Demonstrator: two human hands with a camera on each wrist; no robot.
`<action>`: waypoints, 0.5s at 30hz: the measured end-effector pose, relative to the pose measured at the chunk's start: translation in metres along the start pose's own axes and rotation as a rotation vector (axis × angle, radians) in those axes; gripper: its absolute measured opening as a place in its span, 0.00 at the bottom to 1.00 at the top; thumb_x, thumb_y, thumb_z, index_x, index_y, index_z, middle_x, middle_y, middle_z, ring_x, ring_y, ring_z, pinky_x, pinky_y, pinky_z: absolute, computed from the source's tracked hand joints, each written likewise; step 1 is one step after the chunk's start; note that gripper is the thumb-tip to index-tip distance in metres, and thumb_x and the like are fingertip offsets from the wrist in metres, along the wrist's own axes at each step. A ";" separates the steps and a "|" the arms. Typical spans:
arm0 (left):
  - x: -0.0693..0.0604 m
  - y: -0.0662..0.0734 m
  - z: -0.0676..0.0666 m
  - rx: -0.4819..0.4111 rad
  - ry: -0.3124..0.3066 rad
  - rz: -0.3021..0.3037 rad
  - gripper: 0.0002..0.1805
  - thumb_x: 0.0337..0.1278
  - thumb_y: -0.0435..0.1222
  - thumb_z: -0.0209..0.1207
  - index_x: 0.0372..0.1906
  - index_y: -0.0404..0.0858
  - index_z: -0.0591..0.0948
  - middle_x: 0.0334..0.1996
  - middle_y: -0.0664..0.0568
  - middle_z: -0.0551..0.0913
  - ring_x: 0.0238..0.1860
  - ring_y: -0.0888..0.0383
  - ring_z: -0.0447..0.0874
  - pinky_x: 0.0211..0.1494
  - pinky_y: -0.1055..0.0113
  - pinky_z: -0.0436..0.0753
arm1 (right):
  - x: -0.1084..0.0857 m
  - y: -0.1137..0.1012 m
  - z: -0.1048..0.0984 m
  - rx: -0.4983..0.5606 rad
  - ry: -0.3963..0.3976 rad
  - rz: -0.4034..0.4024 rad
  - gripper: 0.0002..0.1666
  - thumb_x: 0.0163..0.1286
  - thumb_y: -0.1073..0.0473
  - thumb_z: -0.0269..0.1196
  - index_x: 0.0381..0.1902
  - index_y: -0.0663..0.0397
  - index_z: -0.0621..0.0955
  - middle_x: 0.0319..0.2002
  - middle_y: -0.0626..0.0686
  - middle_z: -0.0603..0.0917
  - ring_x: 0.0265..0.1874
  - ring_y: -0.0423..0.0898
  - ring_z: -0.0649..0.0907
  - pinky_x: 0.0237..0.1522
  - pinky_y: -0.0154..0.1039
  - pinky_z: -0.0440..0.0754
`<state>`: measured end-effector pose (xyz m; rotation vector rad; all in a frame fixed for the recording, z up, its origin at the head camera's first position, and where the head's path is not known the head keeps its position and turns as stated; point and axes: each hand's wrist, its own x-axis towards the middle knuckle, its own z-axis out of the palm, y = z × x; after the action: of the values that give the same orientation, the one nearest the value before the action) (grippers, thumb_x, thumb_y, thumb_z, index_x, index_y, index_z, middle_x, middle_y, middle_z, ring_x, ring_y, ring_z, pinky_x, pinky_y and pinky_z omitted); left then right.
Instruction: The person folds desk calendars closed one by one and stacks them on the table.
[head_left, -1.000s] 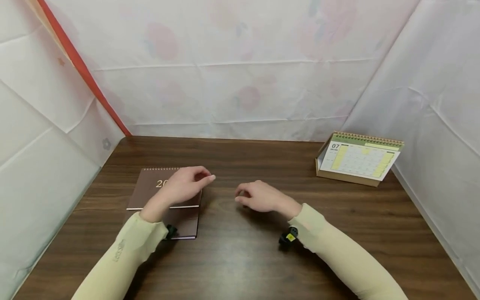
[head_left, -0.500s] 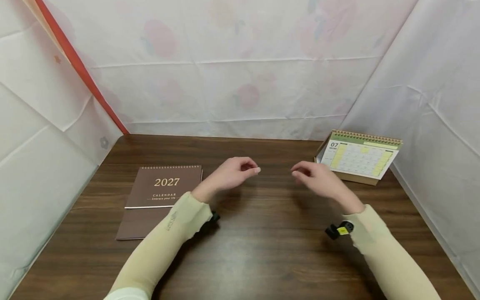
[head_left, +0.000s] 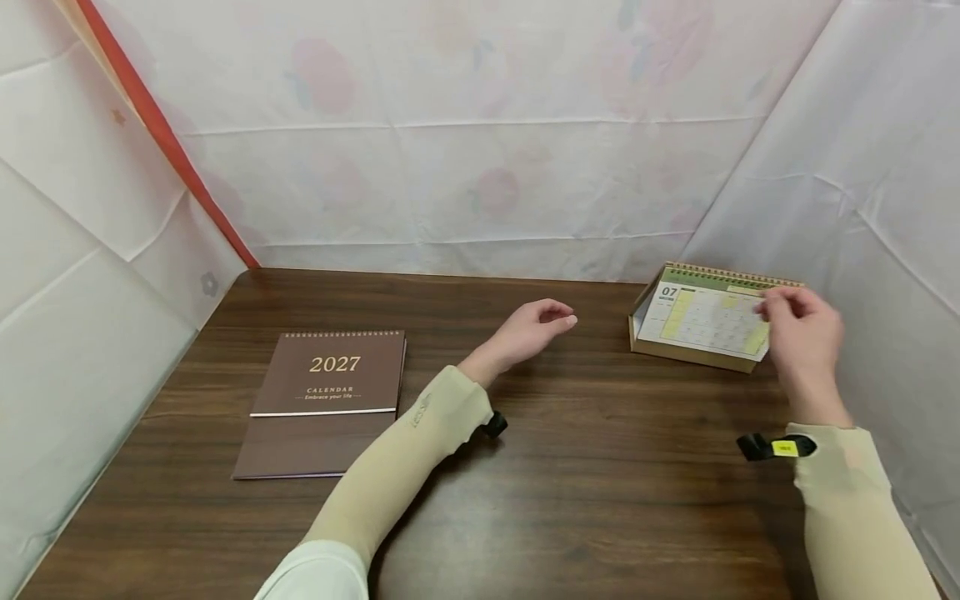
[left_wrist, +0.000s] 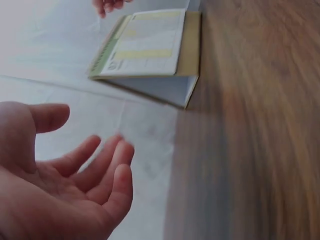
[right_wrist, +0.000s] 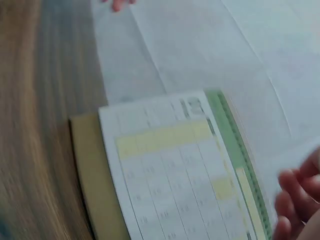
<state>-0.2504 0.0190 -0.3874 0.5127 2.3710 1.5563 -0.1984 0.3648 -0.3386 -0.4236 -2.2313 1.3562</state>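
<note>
A spiral-bound desk calendar [head_left: 708, 321] stands tented at the back right of the table, showing a page marked 07. My right hand [head_left: 810, 342] hovers in front of its right end with loosely bent fingers; whether the fingertips touch it I cannot tell. In the right wrist view, the fingers [right_wrist: 295, 205] are beside the spiral edge, partly cut off. My left hand [head_left: 528, 333] is in the air left of the calendar, and its relaxed fingers [left_wrist: 120, 187] hold nothing in the left wrist view.
On the left of the table lies a brown 2027 calendar [head_left: 330, 375], its cover above a plain brown lower part. White curtains [head_left: 450, 183] enclose the back and both sides of the wooden table [head_left: 562, 500].
Both hands have moved right from around the brown calendar and mid-table. The right hand has reached the standing calendar's right end; the left hand has come near its left side. Both calendars stay put.
</note>
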 end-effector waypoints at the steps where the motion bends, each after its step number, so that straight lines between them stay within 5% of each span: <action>1: 0.004 0.000 0.005 -0.008 0.016 -0.013 0.25 0.71 0.51 0.56 0.64 0.41 0.77 0.55 0.56 0.81 0.58 0.58 0.77 0.58 0.61 0.76 | 0.004 0.001 -0.004 0.064 0.073 0.046 0.07 0.73 0.58 0.59 0.40 0.52 0.84 0.27 0.33 0.79 0.31 0.33 0.77 0.32 0.26 0.70; 4: 0.017 0.003 0.019 -0.062 0.076 -0.041 0.26 0.71 0.51 0.56 0.65 0.42 0.76 0.60 0.55 0.78 0.61 0.58 0.75 0.59 0.62 0.75 | 0.015 0.006 -0.015 0.255 0.220 0.155 0.07 0.70 0.64 0.60 0.36 0.44 0.82 0.33 0.40 0.76 0.34 0.34 0.73 0.35 0.25 0.68; 7: 0.028 0.009 0.033 -0.117 0.119 -0.048 0.26 0.71 0.51 0.56 0.66 0.42 0.75 0.62 0.53 0.77 0.62 0.57 0.74 0.60 0.62 0.76 | 0.024 0.012 -0.022 0.346 0.260 0.259 0.07 0.71 0.63 0.59 0.40 0.42 0.81 0.38 0.41 0.73 0.40 0.33 0.70 0.41 0.25 0.65; 11: 0.037 0.020 0.050 -0.116 0.121 -0.046 0.29 0.70 0.52 0.56 0.69 0.44 0.73 0.64 0.54 0.76 0.63 0.58 0.74 0.61 0.62 0.75 | 0.031 0.022 -0.024 0.322 0.174 0.394 0.16 0.75 0.53 0.58 0.58 0.41 0.78 0.44 0.36 0.72 0.50 0.32 0.69 0.52 0.26 0.63; 15: 0.043 0.032 0.064 -0.083 0.095 -0.050 0.35 0.68 0.58 0.55 0.75 0.48 0.66 0.70 0.57 0.69 0.67 0.59 0.69 0.64 0.60 0.73 | 0.032 0.031 -0.026 0.333 0.049 0.453 0.30 0.76 0.44 0.55 0.72 0.45 0.69 0.46 0.36 0.73 0.51 0.32 0.71 0.47 0.25 0.70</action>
<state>-0.2592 0.1017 -0.3841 0.3668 2.3571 1.6835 -0.2108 0.4140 -0.3485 -0.8621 -1.8842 1.8834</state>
